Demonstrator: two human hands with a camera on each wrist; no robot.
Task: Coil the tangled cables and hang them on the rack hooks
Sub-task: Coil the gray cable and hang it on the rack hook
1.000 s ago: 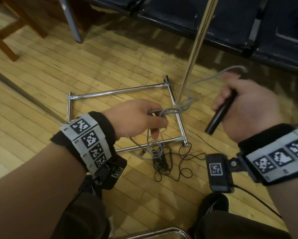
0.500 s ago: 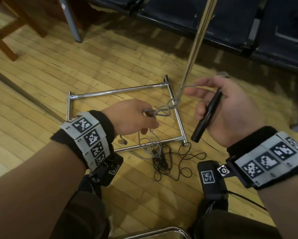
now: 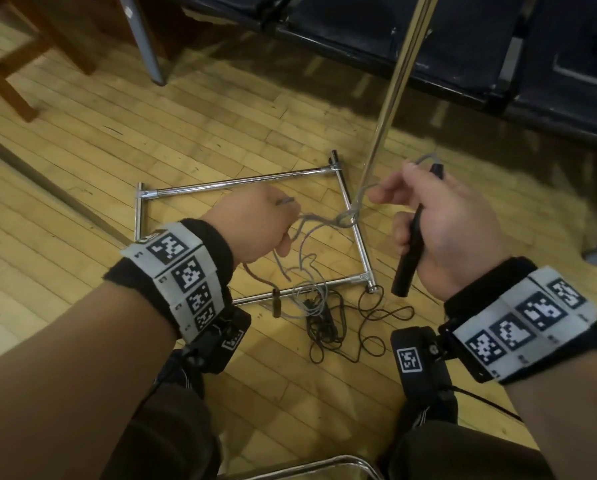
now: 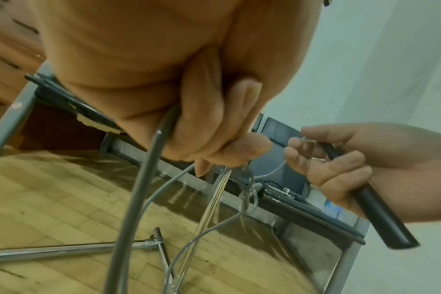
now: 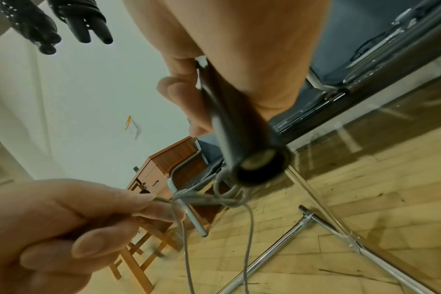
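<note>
- While both hands work above it, the wooden floor [image 3: 82, 161] carries everything: a chrome rack base [image 3: 241, 183] lies flat as a rectangle of tubes, and its upright pole [image 3: 390, 98] rises from the right-hand tube.
- Beyond the base, along the far edge of the floor, runs a row of dark seats [image 3: 428, 39]; a wooden chair leg [image 3: 10, 91] stands at the far left corner.
- Right hand [image 3: 442, 223]: fingers curled round a black handle [image 3: 409, 251], which slants down and out of the fist; thumb and forefinger also pinch the grey cable [image 3: 324, 220] where it leaves the handle's top.
- Left hand [image 3: 255, 226]: closed, gripping another stretch of the same grey cable; loops hang from the fist toward the floor.
- Between the two hands the grey cable is knotted, and the knot sits right at the pole, just above the right-hand tube; whether it goes round the pole I cannot tell.
- A thin black cable [image 3: 352, 323] lies in a loose tangle on the floor by the near right corner of the base, touching the grey loops there.
</note>
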